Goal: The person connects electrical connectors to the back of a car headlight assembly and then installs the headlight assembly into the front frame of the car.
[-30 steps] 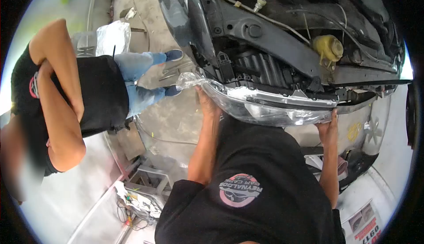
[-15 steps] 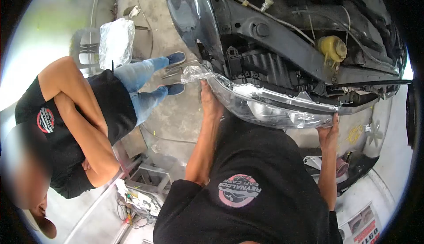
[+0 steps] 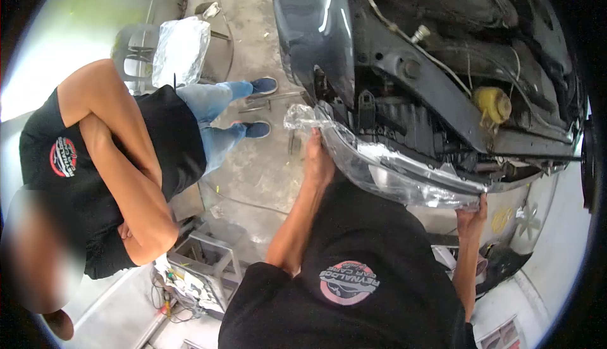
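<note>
A clear car headlight [image 3: 404, 186], with plastic film wrapped over it, sits along the front corner of a dark grey car [image 3: 314, 26]. My left hand [image 3: 318, 159] grips its left end, the thumb up against the film. Around the right end, the fingers of my right hand [image 3: 471, 216] are closed. The headlight's back edge lies close against the open bay behind it; whether it touches the mounts I cannot tell. A crumpled flap of film [image 3: 300, 116] sticks out beyond the left end, near the fender.
At left a person [image 3: 120, 165] stands with arms crossed. Behind them is a chair with a film-wrapped seat [image 3: 181, 52]. A metal-framed cart [image 3: 205, 260] with tools and cables stands lower left. A yellow reservoir [image 3: 492, 105] sits in the engine bay. A fan [image 3: 528, 219] is at right.
The view has shifted, so the car and headlight appear farther right and somewhat lower. Both hands keep their hold on the headlight. The other person stays with arms crossed.
</note>
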Demonstrator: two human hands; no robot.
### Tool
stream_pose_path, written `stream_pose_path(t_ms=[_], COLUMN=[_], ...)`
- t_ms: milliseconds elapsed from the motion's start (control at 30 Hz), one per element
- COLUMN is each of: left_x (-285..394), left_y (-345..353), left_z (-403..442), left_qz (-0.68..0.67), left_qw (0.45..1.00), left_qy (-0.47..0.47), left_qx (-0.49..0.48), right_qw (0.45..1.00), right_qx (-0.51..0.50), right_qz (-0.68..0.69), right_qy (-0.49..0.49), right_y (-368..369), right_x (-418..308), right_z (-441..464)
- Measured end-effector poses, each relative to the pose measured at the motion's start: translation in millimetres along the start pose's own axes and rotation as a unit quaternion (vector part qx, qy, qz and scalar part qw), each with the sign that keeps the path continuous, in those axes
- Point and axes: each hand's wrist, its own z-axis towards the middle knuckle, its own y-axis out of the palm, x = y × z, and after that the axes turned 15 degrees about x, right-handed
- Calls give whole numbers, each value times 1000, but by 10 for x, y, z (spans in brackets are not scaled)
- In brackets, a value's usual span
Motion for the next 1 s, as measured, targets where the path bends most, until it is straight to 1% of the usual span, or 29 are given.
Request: stream_pose_path(t_ms=[67,167,200,300,333,400,467,567,600,633,700,767,800,833,867,933,967,1000], left_x=[-65,-50,-52,-162,-202,-237,-152,-117,-121,-125,-131,-145,-184,-223,-314,-362,-327,-293], left_y=[-101,-178,-193,-292,-334,-435,-391,-380,-410,-440,-506,-497,-552,-608,-816,-930,-881,-827], left_z=[38,30,10,9,19,30,-9,12,17,22,20,-29,-35,-40,-17,-12,15,25], left_qz=[-12,-22,-24,-50,-49,-44,2,12,15,17,41,55,148,238,401,544,542,514], left_qw=[1000,999,998,996,996,996,998,997,996,995,992,990,987,971,893,797,823,848], left_qy=[-13,-43,-56,-70,-74,-82,-68,-79,-89,-99,-117,-131,-56,24,182,220,108,57], left_qx=[-11,-10,-7,-1,-5,-11,4,1,-2,-4,2,25,-5,-25,-91,-143,-130,-115], right_qw=[1000,999,999,1000,1000,1000,1000,995,984,943,980,986,988,988,986,979,978,977], right_qx=[29,36,22,10,-1,11,21,95,101,125,168,157,153,150,168,201,208,214], right_qz=[1,6,-21,4,2,-6,8,26,-112,-247,-88,-48,-28,-8,-5,6,9,13], right_qy=[4,5,-15,-3,-4,-3,-1,-9,-99,-184,-68,-23,-1,22,19,11,9,8], right_y=[35,221,73,293,244,226,251,199,40,65,121,255,297,309,279,163,158,153], right_x=[-22,-58,-83,-169,-176,-181,-157,-166,-121,-67,-126,-128,-129,-136,-133,-96,-94,-91], right_z=[-51,-173,-85,-187,-158,-173,-202,-206,-184,-210,-302,-348,-370,-384,-379,-317,-310,-302])
